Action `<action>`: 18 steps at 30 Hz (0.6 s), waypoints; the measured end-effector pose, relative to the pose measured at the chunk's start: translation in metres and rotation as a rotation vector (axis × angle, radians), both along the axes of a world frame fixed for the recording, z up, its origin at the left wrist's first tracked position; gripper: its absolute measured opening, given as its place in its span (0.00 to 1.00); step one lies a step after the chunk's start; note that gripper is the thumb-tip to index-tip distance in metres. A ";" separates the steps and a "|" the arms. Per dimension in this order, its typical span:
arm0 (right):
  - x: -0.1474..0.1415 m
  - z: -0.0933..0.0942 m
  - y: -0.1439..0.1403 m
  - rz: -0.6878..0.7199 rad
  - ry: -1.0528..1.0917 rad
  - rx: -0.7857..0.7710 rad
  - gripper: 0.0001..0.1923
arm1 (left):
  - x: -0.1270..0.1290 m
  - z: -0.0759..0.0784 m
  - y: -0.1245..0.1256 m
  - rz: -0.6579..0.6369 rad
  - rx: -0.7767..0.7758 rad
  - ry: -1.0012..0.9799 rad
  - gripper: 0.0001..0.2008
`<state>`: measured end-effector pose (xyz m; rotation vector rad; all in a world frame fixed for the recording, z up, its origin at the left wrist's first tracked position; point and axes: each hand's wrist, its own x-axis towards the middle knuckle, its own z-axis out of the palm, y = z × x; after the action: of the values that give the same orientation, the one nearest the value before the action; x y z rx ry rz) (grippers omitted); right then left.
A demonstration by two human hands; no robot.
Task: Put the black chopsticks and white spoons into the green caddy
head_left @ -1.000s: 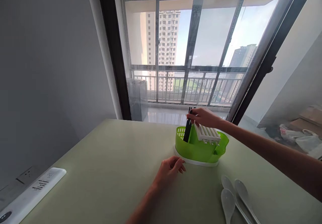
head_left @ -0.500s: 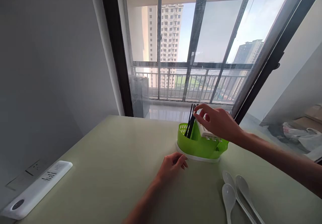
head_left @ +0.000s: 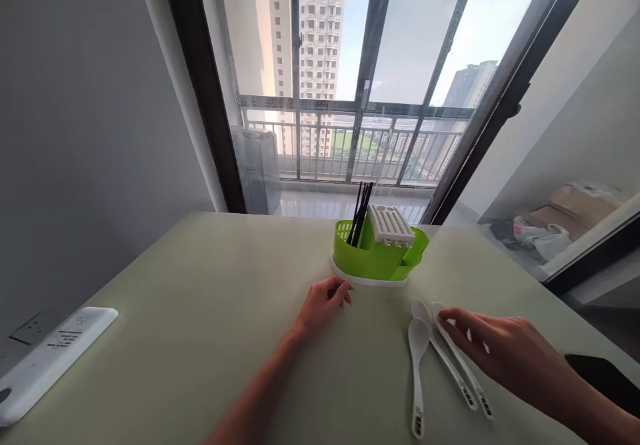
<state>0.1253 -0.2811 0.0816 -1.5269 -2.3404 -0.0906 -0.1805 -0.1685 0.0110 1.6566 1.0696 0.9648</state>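
My right hand (head_left: 500, 345) reaches over the rightmost white spoon (head_left: 460, 358), its fingertips at the spoon's bowl. The fingers are bent but apart, and I cannot tell whether they touch it. Two more white spoons lie to its left, a middle spoon (head_left: 450, 363) and a left spoon (head_left: 418, 372), with dark marks on their handle ends. My left hand (head_left: 326, 302) rests on the table, loosely curled with nothing visible in it, close to the white base of a green utensil holder (head_left: 367, 262). Black chopsticks (head_left: 361, 215) stand in the holder's left compartment.
A white slotted piece (head_left: 390, 224) tops the holder. On the left of the pale table (head_left: 210, 285) lies a long white power strip (head_left: 65, 358). A dark flat object (head_left: 603, 378) sits at the right edge. Behind the table are glass doors and a balcony.
My right hand has left the chopsticks in the holder and come down to the right spoon. My left hand stays beside the holder. The view has tilted down and turned right.
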 end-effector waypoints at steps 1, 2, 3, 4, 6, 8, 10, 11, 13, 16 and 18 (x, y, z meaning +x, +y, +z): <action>0.008 -0.012 -0.007 -0.084 0.045 -0.043 0.17 | 0.000 0.000 0.000 -0.004 0.006 0.012 0.20; 0.015 -0.024 -0.014 -0.157 0.089 -0.096 0.18 | 0.000 0.000 0.000 -0.005 0.012 0.024 0.20; 0.021 -0.035 -0.021 -0.224 0.133 -0.145 0.19 | 0.000 0.000 0.000 -0.005 0.017 0.034 0.19; 0.025 -0.045 -0.027 -0.285 0.179 -0.190 0.20 | 0.000 -0.001 0.000 -0.004 0.022 0.045 0.19; 0.029 -0.063 -0.039 -0.388 0.283 -0.249 0.21 | 0.000 -0.001 0.000 -0.003 0.030 0.065 0.19; 0.027 -0.076 -0.049 -0.486 0.407 -0.267 0.22 | 0.000 -0.001 0.000 -0.005 0.037 0.076 0.20; 0.022 -0.084 -0.055 -0.587 0.535 -0.265 0.23 | 0.001 -0.001 0.000 -0.007 0.037 0.082 0.19; 0.019 -0.087 -0.057 -0.635 0.591 -0.267 0.23 | 0.001 -0.001 0.000 -0.007 0.033 0.086 0.19; 0.014 -0.089 -0.059 -0.704 0.681 -0.274 0.24 | 0.002 0.000 0.001 -0.008 0.026 0.095 0.18; 0.007 -0.089 -0.059 -0.744 0.710 -0.275 0.26 | 0.004 0.001 0.001 -0.001 0.033 0.098 0.18; 0.005 -0.089 -0.058 -0.757 0.652 -0.272 0.26 | 0.004 0.001 0.000 0.005 0.037 0.110 0.19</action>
<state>0.1300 -0.3389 -0.0078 -2.0928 -1.2386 0.4850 -0.1761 -0.1680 0.0123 1.7551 1.1354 0.9109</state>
